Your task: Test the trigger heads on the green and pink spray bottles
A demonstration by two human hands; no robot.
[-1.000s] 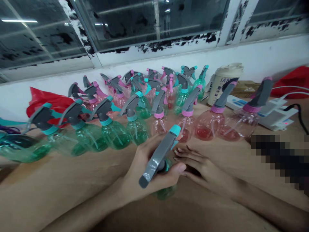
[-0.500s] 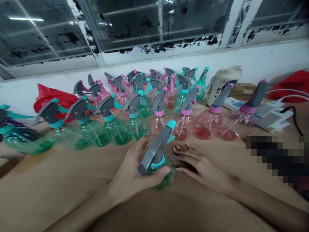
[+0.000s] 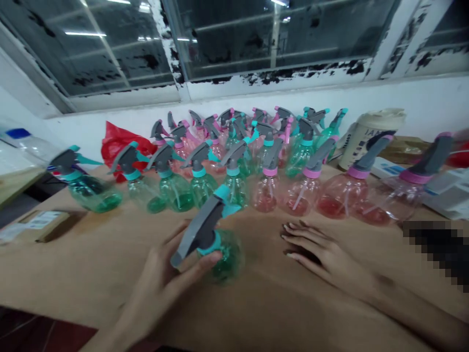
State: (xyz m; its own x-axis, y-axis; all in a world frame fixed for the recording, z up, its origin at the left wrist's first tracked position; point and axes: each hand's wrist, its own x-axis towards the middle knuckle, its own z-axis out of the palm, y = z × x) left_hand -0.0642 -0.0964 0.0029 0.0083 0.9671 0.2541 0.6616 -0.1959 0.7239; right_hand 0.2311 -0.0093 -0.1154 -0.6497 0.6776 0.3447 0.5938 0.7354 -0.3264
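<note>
My left hand (image 3: 172, 274) is wrapped round a green spray bottle (image 3: 229, 256) with a grey trigger head and turquoise collar, tilted a little to the left. Its thumb lies across the front just under the collar; the other fingers are partly hidden behind the bottle. My right hand (image 3: 326, 254) rests on the tabletop to the right of that bottle, fingers stretched out and slightly apart, holding nothing. Beyond both hands runs a front row of spray bottles, green ones (image 3: 181, 198) on the left and pink ones (image 3: 266, 195) on the right.
More pink and green spray bottles crowd behind the row, near the wall. A red bag (image 3: 119, 146) lies behind on the left. At right stand a beige cup (image 3: 372, 139) and a white power strip (image 3: 443, 195). A cardboard box (image 3: 44, 225) lies near the table's left edge.
The camera view has turned left, so the bottles and cup appear farther right. My left hand has carried the green spray bottle left, away from my right hand, which stays flat on the table.
</note>
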